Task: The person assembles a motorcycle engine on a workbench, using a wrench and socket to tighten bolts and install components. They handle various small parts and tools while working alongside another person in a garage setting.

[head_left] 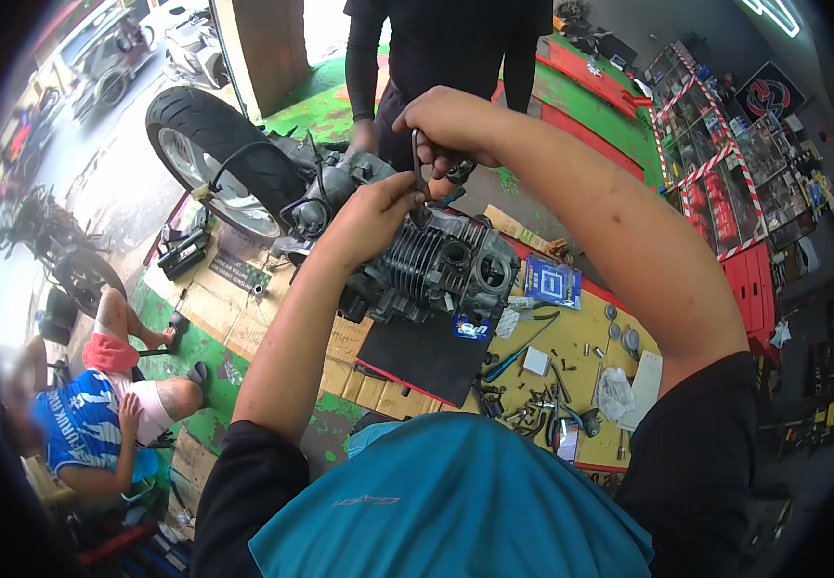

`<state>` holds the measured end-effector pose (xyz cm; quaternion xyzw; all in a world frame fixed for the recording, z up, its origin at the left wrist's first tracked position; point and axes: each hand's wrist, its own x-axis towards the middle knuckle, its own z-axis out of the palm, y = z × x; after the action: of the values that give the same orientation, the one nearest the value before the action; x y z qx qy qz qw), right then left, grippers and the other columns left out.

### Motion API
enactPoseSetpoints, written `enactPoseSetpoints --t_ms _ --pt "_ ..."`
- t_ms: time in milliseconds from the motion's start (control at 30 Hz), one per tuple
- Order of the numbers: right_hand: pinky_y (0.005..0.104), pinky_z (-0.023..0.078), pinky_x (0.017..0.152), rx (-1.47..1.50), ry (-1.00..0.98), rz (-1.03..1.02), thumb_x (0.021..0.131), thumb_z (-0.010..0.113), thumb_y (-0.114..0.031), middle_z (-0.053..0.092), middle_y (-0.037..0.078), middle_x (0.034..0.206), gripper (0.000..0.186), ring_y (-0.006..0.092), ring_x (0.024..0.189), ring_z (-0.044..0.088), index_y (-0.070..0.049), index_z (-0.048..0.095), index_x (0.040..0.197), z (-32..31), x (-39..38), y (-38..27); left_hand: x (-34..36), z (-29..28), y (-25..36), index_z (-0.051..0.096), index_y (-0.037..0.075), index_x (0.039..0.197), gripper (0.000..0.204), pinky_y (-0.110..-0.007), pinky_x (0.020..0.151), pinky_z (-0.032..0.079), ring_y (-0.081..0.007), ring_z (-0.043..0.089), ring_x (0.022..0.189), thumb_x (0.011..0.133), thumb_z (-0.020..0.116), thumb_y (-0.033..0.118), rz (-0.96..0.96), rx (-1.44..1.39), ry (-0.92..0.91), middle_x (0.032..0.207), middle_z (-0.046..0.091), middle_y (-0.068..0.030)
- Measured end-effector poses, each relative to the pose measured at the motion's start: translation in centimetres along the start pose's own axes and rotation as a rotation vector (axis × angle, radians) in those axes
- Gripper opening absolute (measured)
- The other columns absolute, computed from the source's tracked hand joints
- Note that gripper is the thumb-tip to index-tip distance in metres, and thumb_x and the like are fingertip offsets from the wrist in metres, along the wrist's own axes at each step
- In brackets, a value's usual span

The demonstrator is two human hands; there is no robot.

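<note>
A scooter engine with a finned cylinder lies on the bench, with the rear wheel attached at its far left. Over the engine's far side, a slim dark metal tool, wrench-like in shape, stands nearly upright. My right hand is closed around its upper part. Lower down, my left hand has its fingers pinched together by the tool's lower end, just above the engine casing. Where the tool's tip meets the engine is hidden by my fingers.
A person in black stands across the bench, one hand near the engine. Loose bolts, tools and a blue package lie on the yellow bench top. At the left sits a person in a blue jersey. Glass display shelves stand right.
</note>
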<state>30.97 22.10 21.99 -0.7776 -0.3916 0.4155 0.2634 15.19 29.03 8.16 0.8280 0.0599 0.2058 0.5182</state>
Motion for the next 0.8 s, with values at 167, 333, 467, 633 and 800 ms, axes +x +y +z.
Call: enactPoseSetpoints --t_ms 167,333,467,633,800 --pt "0.0350 0.057 0.065 -0.440 0.059 -0.395 0.097 0.068 -0.044 0.071 0.010 0.073 0.049 0.0209 0.066 0.072 0.003 0.074 0.109 -1.6 -1.1 0.6 -0.1 0.1 0.2 0.065 -0.001 0.119 0.022 -0.039 0.087 0.051 -0.0250 0.068 0.094 0.103 0.060 0.014 -0.033 -0.021 0.019 0.101 0.073 -0.0179" --pt "0.0438 0.057 0.072 -0.946 0.332 -0.571 0.088 0.073 -0.051 0.074 0.017 0.078 0.047 0.0333 0.077 0.074 -0.004 0.077 0.084 -0.4 -3.2 -0.1 -0.1 -0.2 -0.3 0.066 -0.002 0.118 0.023 -0.038 0.088 0.052 -0.0218 0.068 0.094 0.104 0.062 0.016 -0.049 -0.005 0.005 0.101 0.074 -0.0165" --pt "0.0457 0.057 0.073 -0.889 0.335 -0.530 0.089 0.070 -0.054 0.074 0.014 0.078 0.047 0.0346 0.078 0.074 -0.008 0.077 0.082 -0.4 -3.2 0.9 0.3 0.0 -0.2 0.069 -0.001 0.117 0.020 -0.031 0.095 0.051 -0.0135 0.064 0.102 0.105 0.056 0.008 -0.105 -0.002 -0.037 0.108 0.073 -0.0063" --pt "0.0494 0.057 0.089 -0.676 0.273 -0.518 0.097 0.064 -0.046 0.076 0.017 0.105 0.043 0.0359 0.102 0.073 -0.008 0.073 0.112 -0.9 -3.7 -0.4 1.0 -1.0 0.6 0.062 -0.002 0.127 0.023 -0.031 0.090 0.056 -0.0173 0.070 0.106 0.108 0.051 0.006 -0.063 -0.241 0.053 0.111 0.073 -0.0105" --pt "0.0491 0.057 0.085 -0.734 0.339 -0.614 0.101 0.060 -0.040 0.075 0.017 0.103 0.037 0.0359 0.098 0.073 -0.007 0.071 0.114 -1.4 -0.8 1.1 3.5 -0.7 -0.7 0.062 -0.003 0.126 0.023 -0.033 0.091 0.057 -0.0175 0.070 0.107 0.107 0.050 0.003 -0.110 -0.286 0.082 0.114 0.072 -0.0105"
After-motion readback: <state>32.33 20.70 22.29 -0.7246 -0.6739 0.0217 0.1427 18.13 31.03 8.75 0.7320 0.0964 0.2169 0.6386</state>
